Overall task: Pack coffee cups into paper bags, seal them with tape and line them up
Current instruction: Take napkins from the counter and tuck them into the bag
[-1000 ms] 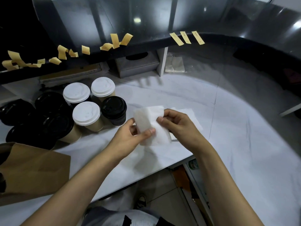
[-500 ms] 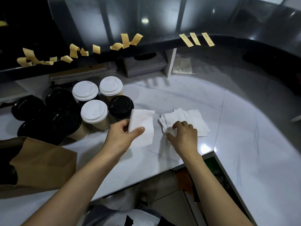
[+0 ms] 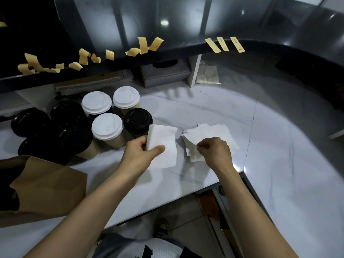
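The left hand [image 3: 138, 155] pinches one napkin [image 3: 163, 146] by its left side. The right hand [image 3: 216, 151] pinches the next sheet on the pile [image 3: 210, 135], near the counter's [image 3: 186, 108] front edge. The bag [image 3: 48, 185] lies far left, nearer the left hand.

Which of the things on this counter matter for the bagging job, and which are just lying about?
For the job: cups, paper bag, tape strips, napkin in left hand, napkin stack under right hand.

Lying about: grey box, clear plastic bag.
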`<act>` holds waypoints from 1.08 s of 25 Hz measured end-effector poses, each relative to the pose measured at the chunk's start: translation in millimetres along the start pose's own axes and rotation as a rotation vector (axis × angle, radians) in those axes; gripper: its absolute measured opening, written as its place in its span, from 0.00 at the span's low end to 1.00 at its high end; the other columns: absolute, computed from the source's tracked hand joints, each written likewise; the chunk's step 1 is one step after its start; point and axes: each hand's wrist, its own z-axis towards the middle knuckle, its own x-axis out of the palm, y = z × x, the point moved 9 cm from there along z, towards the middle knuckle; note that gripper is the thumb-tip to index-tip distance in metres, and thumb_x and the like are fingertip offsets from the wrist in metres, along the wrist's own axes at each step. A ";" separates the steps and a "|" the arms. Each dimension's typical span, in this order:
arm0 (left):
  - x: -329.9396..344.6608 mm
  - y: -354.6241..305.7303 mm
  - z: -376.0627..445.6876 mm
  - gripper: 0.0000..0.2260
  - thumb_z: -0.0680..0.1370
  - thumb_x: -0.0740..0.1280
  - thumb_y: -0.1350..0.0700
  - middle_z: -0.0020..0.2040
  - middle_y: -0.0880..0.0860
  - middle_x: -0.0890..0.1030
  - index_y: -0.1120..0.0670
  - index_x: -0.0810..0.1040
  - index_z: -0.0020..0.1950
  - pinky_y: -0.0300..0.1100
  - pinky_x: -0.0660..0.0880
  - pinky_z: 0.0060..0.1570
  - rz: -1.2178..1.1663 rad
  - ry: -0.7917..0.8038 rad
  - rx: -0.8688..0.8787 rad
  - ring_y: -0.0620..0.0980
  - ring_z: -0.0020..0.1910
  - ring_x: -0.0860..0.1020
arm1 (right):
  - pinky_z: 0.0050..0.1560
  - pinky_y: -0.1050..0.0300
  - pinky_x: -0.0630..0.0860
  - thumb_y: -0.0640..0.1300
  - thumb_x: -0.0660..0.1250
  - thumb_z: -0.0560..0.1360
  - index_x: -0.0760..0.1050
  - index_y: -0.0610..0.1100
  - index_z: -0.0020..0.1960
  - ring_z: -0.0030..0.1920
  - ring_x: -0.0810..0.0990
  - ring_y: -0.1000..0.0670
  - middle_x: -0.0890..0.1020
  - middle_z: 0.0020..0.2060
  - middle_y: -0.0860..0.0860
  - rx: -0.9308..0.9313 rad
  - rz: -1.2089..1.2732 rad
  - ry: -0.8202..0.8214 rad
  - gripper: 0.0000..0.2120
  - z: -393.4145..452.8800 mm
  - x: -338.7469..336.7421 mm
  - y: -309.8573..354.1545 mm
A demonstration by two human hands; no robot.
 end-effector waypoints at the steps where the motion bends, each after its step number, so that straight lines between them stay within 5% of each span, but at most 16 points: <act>1: 1.0 0.2 -0.4 0.11 0.75 0.75 0.63 0.45 0.43 0.87 0.47 0.83 0.49 0.32 0.79 0.42 0.001 0.003 -0.003 0.42 0.44 0.85 | 0.48 0.51 0.79 0.40 0.69 0.77 0.87 0.47 0.51 0.48 0.83 0.45 0.88 0.45 0.51 0.012 0.029 0.009 0.09 0.0 0.5 -2.8; 5: 3.0 -0.7 -1.5 0.11 0.75 0.75 0.63 0.45 0.44 0.87 0.47 0.83 0.49 0.32 0.79 0.42 -0.002 0.013 -0.003 0.42 0.45 0.85 | 0.42 0.56 0.77 0.43 0.69 0.78 0.83 0.49 0.58 0.46 0.82 0.49 0.84 0.42 0.56 0.017 0.072 0.144 0.10 -3.3 12.9 -8.1; 9: 2.7 -0.5 -3.8 0.10 0.75 0.74 0.63 0.45 0.45 0.87 0.48 0.83 0.50 0.32 0.77 0.40 -0.014 0.019 -0.007 0.43 0.45 0.85 | 0.45 0.53 0.78 0.57 0.69 0.78 0.80 0.51 0.50 0.45 0.82 0.48 0.82 0.38 0.57 -0.021 -0.007 0.071 0.10 2.3 13.6 4.4; 12: -0.4 -0.6 -5.6 0.10 0.75 0.74 0.63 0.45 0.45 0.87 0.49 0.83 0.51 0.31 0.77 0.39 -0.013 0.015 -0.011 0.43 0.44 0.85 | 0.51 0.48 0.73 0.53 0.71 0.77 0.79 0.45 0.51 0.49 0.79 0.43 0.82 0.45 0.49 -0.144 -0.183 -0.102 0.11 10.2 11.7 28.3; 17: -13.1 -0.5 -4.7 0.10 0.75 0.75 0.62 0.46 0.46 0.87 0.48 0.83 0.51 0.36 0.78 0.44 0.000 -0.024 -0.020 0.45 0.47 0.85 | 0.50 0.48 0.71 0.48 0.67 0.77 0.76 0.41 0.53 0.50 0.76 0.41 0.79 0.49 0.45 -0.108 -0.363 -0.122 0.11 12.1 26.7 28.5; 23: -18.0 6.4 -3.5 0.10 0.75 0.75 0.62 0.46 0.46 0.87 0.48 0.83 0.50 0.41 0.79 0.48 -0.012 -0.051 -0.052 0.46 0.47 0.85 | 0.46 0.47 0.73 0.40 0.63 0.77 0.78 0.39 0.45 0.45 0.79 0.38 0.81 0.43 0.44 -0.051 -0.239 -0.107 0.07 18.6 14.0 23.6; 27: -13.8 10.3 -2.0 0.08 0.75 0.74 0.61 0.47 0.48 0.87 0.50 0.84 0.51 0.47 0.80 0.53 -0.041 -0.046 -0.090 0.48 0.49 0.85 | 0.49 0.44 0.75 0.41 0.65 0.80 0.79 0.41 0.49 0.45 0.79 0.43 0.81 0.45 0.47 -0.150 0.034 -0.332 0.05 -2.2 -18.3 35.8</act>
